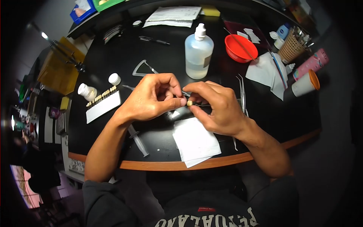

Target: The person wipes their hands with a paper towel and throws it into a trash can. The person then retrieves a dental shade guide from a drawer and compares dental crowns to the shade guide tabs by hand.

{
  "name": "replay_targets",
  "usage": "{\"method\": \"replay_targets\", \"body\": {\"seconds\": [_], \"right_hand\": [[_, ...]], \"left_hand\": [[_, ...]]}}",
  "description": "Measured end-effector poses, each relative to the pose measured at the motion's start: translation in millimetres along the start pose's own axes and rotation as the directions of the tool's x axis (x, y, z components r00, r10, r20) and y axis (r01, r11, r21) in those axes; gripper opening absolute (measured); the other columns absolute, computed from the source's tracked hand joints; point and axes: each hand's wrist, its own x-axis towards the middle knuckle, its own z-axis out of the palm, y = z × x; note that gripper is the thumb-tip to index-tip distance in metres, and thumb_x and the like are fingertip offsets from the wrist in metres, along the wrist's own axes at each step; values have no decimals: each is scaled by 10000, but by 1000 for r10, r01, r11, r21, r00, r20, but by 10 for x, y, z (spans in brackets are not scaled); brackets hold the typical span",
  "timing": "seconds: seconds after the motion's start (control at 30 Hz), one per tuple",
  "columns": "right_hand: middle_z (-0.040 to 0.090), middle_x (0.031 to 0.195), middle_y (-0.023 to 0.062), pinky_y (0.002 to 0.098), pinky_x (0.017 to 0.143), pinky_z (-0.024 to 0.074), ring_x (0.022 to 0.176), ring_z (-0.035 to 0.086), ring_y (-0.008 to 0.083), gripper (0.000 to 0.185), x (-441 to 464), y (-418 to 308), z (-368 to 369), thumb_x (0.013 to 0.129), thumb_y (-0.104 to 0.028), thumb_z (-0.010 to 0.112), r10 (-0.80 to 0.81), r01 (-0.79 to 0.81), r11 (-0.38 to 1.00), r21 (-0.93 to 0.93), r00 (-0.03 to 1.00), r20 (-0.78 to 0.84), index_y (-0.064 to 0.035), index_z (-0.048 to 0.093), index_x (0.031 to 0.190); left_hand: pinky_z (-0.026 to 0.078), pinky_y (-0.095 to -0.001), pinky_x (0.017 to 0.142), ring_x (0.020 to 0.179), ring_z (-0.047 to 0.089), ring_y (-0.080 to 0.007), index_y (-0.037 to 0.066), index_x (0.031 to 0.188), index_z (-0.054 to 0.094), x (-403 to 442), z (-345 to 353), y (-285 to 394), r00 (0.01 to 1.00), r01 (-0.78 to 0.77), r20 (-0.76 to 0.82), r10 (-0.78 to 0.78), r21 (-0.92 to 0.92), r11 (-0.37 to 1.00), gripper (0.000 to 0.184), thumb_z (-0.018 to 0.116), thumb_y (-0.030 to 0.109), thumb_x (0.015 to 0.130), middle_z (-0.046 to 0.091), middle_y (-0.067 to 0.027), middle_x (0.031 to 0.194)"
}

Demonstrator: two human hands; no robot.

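Observation:
My two hands meet over the middle of the dark table. A small yellowish, tooth-shaped piece, like a dental crown [190, 103], shows between the fingertips. My right hand [223, 108] is closed around it, thumb below and index finger above. A thin dark or metallic part shows beside it, too small to name. My left hand [153, 98] is pinched, its thumb tip close to the crown; what it may hold is hidden. Beneath the hands lie white paper sheets [196, 142]. A clear plastic syringe [138, 142] rests below my left wrist.
Left of my hands stand a tooth shade guide [104, 106] and two white jars [87, 91]. Behind them are a clear bottle [198, 55] and a caliper [140, 68]. Rightward are tweezers [242, 92], a red bowl [238, 53], a tissue [266, 73] and a cup [303, 86].

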Motion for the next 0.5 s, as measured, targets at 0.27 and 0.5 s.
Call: {"method": "replay_targets", "body": {"seconds": [0.27,0.5], "right_hand": [[678,857,93,381,707,532,798,678,279,324,1,-17,24,778,29,741,-16,16,1000,19,1000,6,-39,620,1071],[689,895,93,391,721,533,813,676,280,351,12,-32,24,772,32,745,-42,43,999,17,999,-13,-38,626,1094]], "left_hand": [[512,-217,717,805,664,-63,4,924,643,12,43,-78,999,-43,-7,42,-87,995,116,750,-12,881,715,-40,866],[510,-211,705,794,673,-59,-12,936,648,23,43,-99,998,-59,16,62,-135,989,95,724,-33,883,722,-43,843]]}}
